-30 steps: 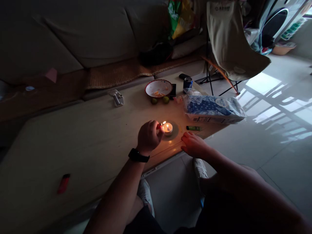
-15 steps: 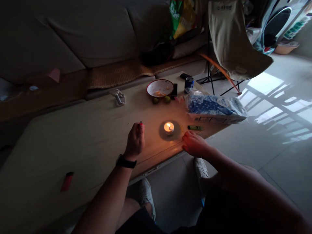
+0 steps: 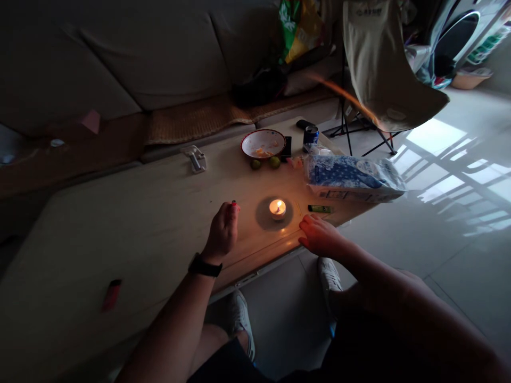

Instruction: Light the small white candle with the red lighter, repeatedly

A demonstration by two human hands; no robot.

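Observation:
A lit tealight candle [image 3: 277, 209] stands on the pale table, its flame glowing over the wood. To its left, my left hand [image 3: 223, 229] is closed around a red lighter [image 3: 233, 204]; just the top end of the lighter shows above my fist, with no flame at it. My right hand [image 3: 318, 234] lies at the table's near edge, right of the candle, fingers resting on the surface and nothing visible in them. Thin yellowish sticks [image 3: 298, 209] lie between the candle and a green lighter [image 3: 320, 209], just beyond my right fingers.
Another red lighter [image 3: 111, 295] lies at the table's left. Farther back are a bowl [image 3: 262, 143] with scraps, two green fruits [image 3: 265, 163], a blue can [image 3: 310, 135], a plastic-wrapped tissue pack [image 3: 351, 175] and a white holder [image 3: 195, 159]. A sofa and folding chair [image 3: 379, 69] stand behind.
Both hands stay nearly still. The candle flame has shifted its shape slightly, and the view has moved a little.

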